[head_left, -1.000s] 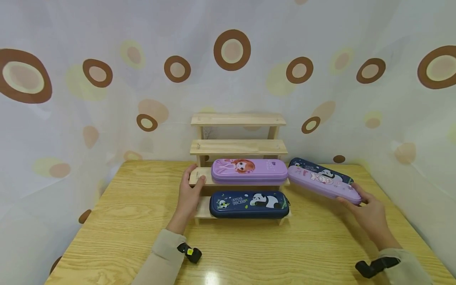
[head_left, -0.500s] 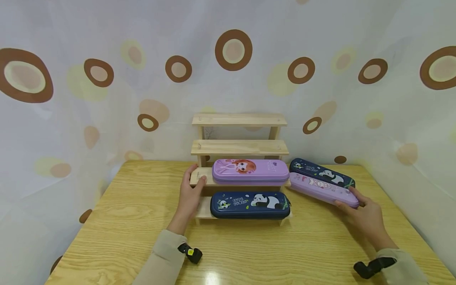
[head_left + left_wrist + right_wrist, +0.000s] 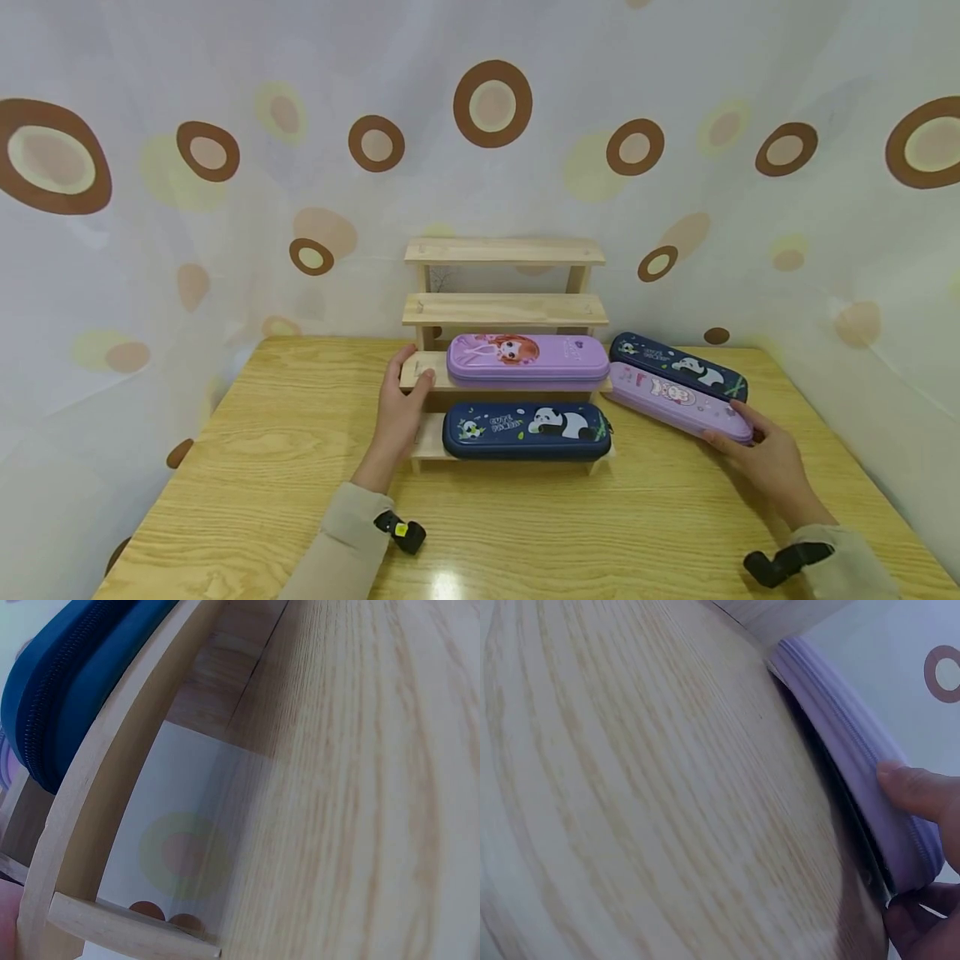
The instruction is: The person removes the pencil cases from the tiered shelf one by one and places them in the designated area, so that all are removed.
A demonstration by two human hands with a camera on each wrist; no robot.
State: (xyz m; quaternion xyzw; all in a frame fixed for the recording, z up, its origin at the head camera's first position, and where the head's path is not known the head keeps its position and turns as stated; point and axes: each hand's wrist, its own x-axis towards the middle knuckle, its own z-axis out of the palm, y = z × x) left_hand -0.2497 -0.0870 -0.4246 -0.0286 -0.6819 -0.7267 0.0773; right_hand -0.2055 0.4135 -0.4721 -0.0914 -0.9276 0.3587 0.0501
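Note:
In the head view, my right hand (image 3: pixel 765 454) pinches the right end of a lilac pencil case (image 3: pixel 678 402) with a white cartoon character. In the right wrist view, the thumb presses the zipped side of that lilac case (image 3: pixel 847 750), fingers at its end. Directly behind it on the table lies a navy panda pencil case (image 3: pixel 678 364). My left hand (image 3: pixel 397 408) grips the left end of a wooden step stand (image 3: pixel 504 309), thumb on the second-lowest step. That step bears a purple pencil case with a girl (image 3: pixel 528 360); another navy panda case (image 3: pixel 527 431) lies on the lowest.
The stand's top plank (image 3: pixel 504 251) reaches close to the patterned curtain (image 3: pixel 300 167), which surrounds the table at the back and sides. Wood-grain tabletop (image 3: pixel 525 533) spreads in front of the stand and to both sides.
My right hand has lowered the lilac case and drawn it slightly toward me, so more of the navy case behind it shows. The left hand keeps its place on the stand.

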